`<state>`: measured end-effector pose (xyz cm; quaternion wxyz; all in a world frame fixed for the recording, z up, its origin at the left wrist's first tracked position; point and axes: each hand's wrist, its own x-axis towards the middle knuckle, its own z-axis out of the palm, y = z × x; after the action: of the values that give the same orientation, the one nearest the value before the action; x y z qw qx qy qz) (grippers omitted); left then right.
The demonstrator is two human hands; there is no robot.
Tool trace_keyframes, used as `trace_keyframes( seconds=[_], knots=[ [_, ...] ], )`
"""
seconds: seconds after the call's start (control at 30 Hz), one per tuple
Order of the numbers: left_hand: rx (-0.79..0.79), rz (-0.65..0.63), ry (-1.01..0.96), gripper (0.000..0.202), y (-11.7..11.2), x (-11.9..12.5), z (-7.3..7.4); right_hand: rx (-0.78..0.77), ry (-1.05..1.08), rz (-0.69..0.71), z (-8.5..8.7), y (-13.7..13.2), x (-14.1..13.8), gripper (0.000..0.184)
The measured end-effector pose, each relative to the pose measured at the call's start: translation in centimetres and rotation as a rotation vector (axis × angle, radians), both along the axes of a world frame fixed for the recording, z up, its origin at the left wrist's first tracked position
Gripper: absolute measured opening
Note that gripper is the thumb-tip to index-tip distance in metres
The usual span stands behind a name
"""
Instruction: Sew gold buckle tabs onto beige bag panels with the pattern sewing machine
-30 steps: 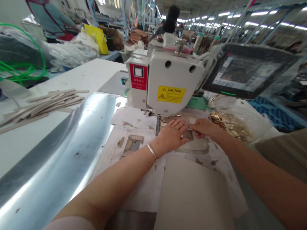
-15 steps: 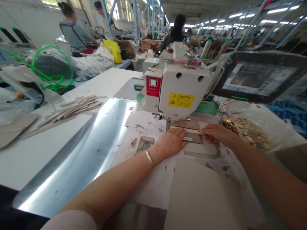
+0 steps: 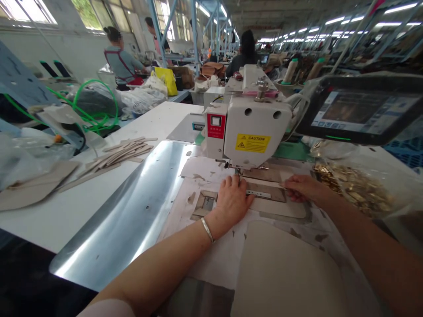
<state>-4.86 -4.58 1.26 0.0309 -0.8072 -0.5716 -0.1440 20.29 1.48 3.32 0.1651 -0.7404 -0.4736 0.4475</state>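
A: Where is the left hand [image 3: 232,199] placed?
B: It is laid palm down at the frame's centre, just below the sewing machine [image 3: 259,121], with its fingers a little spread.
A: And the right hand [image 3: 304,188]?
B: Its fingertips are brought together at the right end of the pale strip [image 3: 264,182], right of centre; whether the strip is really pinched, it cannot be told.
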Motion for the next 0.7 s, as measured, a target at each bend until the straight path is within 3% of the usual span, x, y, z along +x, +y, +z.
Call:
trace_keyframes(
  seconds=[0.17,0.43,0.7],
  knots=[
    [-0.037,0.048,0.028,0.047,0.4,0.2,0.5,-0.034,0.032,-0.061,0.4,-0.2,-0.5,0.016],
    [-0.084,0.072,-0.003,0.048,0.1,0.6,0.9,-0.114,0.128,-0.029,1.3,-0.1,0.4,0.01],
    [-0.076,0.077,0.044,0.051,0.5,-1.2,1.5,-0.176,0.097,-0.004,1.5,0.9,-1.3,0.009]
  ],
)
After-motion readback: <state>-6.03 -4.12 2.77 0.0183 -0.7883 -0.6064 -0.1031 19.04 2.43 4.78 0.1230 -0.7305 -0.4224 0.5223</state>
